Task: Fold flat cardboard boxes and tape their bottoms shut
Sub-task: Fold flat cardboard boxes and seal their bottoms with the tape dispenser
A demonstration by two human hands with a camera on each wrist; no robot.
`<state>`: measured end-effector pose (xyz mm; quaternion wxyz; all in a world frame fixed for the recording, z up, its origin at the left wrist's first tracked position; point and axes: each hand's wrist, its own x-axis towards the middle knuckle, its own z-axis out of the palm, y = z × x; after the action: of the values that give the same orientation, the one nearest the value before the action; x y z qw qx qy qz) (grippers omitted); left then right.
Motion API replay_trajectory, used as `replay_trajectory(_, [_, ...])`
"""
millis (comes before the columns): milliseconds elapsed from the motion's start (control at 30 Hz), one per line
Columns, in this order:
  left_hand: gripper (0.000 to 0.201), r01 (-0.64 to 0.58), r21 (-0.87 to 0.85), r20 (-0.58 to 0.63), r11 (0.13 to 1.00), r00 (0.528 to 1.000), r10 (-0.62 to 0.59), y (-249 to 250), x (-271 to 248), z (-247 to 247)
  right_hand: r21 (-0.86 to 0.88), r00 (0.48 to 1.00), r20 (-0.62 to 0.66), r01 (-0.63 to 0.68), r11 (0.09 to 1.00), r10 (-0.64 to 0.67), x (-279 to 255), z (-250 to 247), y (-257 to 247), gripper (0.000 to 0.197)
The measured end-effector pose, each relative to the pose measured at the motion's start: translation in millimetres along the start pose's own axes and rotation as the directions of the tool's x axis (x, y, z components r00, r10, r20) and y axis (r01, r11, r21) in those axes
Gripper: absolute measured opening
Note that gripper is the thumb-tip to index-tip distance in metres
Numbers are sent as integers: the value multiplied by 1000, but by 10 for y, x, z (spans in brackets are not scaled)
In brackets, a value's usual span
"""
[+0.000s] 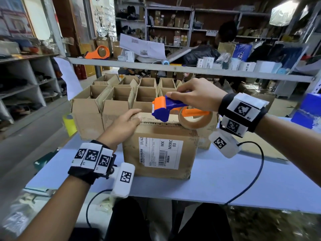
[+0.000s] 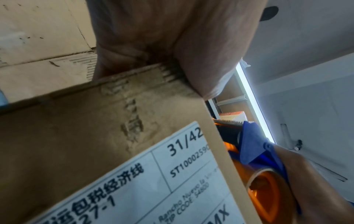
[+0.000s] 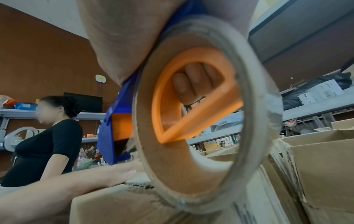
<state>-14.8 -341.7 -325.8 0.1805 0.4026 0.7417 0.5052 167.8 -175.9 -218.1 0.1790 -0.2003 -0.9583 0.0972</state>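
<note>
A brown cardboard box [image 1: 159, 136] with a white shipping label [image 1: 160, 153] stands on the pale blue table [image 1: 225, 180], its folded flaps facing up. My left hand [image 1: 125, 120] lies on the box's top left edge with thumb and fingers curled over the flap [image 2: 149, 72]. My right hand [image 1: 196, 94] grips an orange and blue tape dispenser [image 1: 166, 108] with a roll of clear tape [image 1: 194, 120], held just over the box top. In the right wrist view the fingers [image 3: 193, 81] show through the roll's orange hub [image 3: 195, 97].
Several open, set-up boxes [image 1: 121, 96] crowd the table behind the one in hand. A grey shelf rail [image 1: 173, 69] runs above them, bearing another orange dispenser [image 1: 99, 53]. A yellow tape roll [image 1: 69, 122] sits at the left. A person in black [image 3: 44, 139] stands nearby.
</note>
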Motion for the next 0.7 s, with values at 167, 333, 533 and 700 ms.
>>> replay_trajectory(167, [34, -8, 37, -1, 999, 1000, 8, 25, 0, 55, -30, 999, 34, -10, 999, 11, -14, -76, 51, 56])
replay_trajectory(333, [34, -33, 82, 7, 996, 999, 32, 49, 11, 93, -65, 999, 41, -6, 998, 9, -89, -134, 144, 54])
replay_trajectory(533, [30, -41, 99, 3, 994, 999, 41, 62, 3, 94, -60, 998, 53, -16, 998, 19, -278, -222, 397, 50])
replay_trajectory(700, [30, -42, 89, 10, 995, 999, 41, 75, -10, 113, -20, 999, 30, 36, 999, -36, -406, -173, 513, 46])
